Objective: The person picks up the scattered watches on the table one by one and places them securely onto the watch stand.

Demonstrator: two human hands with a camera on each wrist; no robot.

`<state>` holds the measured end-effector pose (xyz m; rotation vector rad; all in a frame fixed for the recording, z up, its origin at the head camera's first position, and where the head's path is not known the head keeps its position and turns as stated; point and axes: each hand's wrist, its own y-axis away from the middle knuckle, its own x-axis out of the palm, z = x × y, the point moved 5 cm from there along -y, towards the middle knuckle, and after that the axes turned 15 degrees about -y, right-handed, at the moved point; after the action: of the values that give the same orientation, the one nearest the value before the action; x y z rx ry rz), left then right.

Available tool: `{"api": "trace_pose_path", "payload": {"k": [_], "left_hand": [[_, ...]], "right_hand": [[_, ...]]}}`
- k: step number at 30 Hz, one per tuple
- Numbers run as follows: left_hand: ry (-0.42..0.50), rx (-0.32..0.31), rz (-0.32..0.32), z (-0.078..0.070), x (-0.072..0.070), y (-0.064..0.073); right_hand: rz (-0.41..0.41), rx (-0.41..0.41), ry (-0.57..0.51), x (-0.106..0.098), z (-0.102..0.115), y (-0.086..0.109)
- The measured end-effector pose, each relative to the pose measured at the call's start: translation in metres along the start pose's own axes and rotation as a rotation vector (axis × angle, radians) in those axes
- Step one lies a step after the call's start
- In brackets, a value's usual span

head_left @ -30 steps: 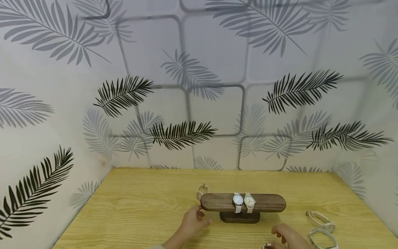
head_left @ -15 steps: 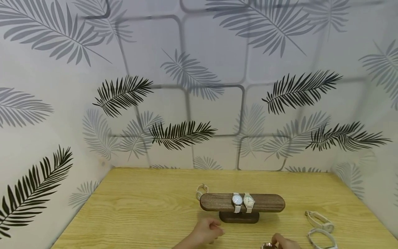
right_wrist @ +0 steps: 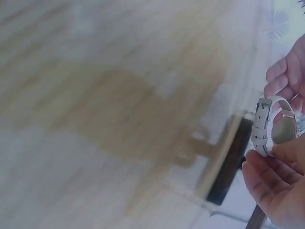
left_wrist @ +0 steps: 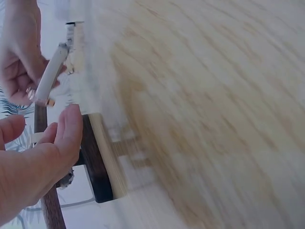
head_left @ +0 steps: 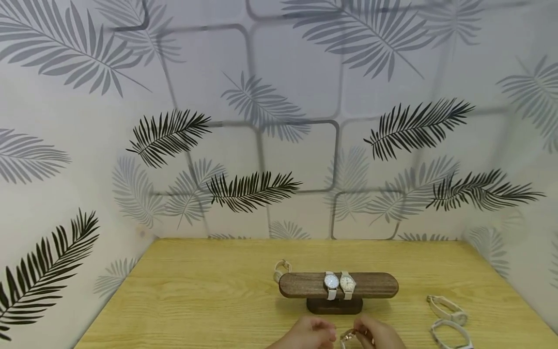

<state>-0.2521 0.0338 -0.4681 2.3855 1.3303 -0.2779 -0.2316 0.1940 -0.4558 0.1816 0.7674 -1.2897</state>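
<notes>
Left hand (head_left: 311,333): fingers relaxed, holding nothing. Just right of it, nearer than the wooden watch stand (head_left: 375,285), a white-strapped wristwatch (right_wrist: 282,129) is pinched by the right hand (head_left: 378,334); a slipping pinch could drop it.

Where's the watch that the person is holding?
In the head view, the held watch is near the bottom edge, right of centre, in the right hand, with the left hand beside it and the wooden stand beyond.
</notes>
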Motion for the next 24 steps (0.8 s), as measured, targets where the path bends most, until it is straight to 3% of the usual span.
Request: {"api": "trace_pose_path", "payload": {"k": [5, 7, 9, 13, 16, 22, 24], "left_hand": [[0.055, 0.006, 0.003, -0.002, 0.000, 0.003], [0.063, -0.004, 0.011, -0.003, -0.001, 0.005], [0.068, -0.020, 0.021, -0.003, -0.002, 0.006], [0.081, -0.045, 0.038, -0.004, -0.003, 0.008], [0.111, -0.038, 0.031, -0.004, -0.003, 0.010], [0.181, 0.055, -0.031, -0.005, -0.002, 0.009], [0.196, 0.084, -0.057, -0.006, -0.001, 0.010]], "right_hand": [[-0.110, -0.244, 0.044, 0.005, 0.022, -0.006], [-0.135, -0.293, 0.052, 0.006, 0.027, -0.006], [-0.141, -0.304, 0.051, 0.007, 0.030, -0.007], [-0.087, -0.166, -0.008, 0.005, 0.029, -0.008], [-0.097, -0.127, -0.034, 0.003, 0.030, -0.009], [-0.243, -0.369, -0.035, -0.003, 0.040, -0.007], [-0.238, -0.414, 0.000, -0.001, 0.039, -0.005]]}}
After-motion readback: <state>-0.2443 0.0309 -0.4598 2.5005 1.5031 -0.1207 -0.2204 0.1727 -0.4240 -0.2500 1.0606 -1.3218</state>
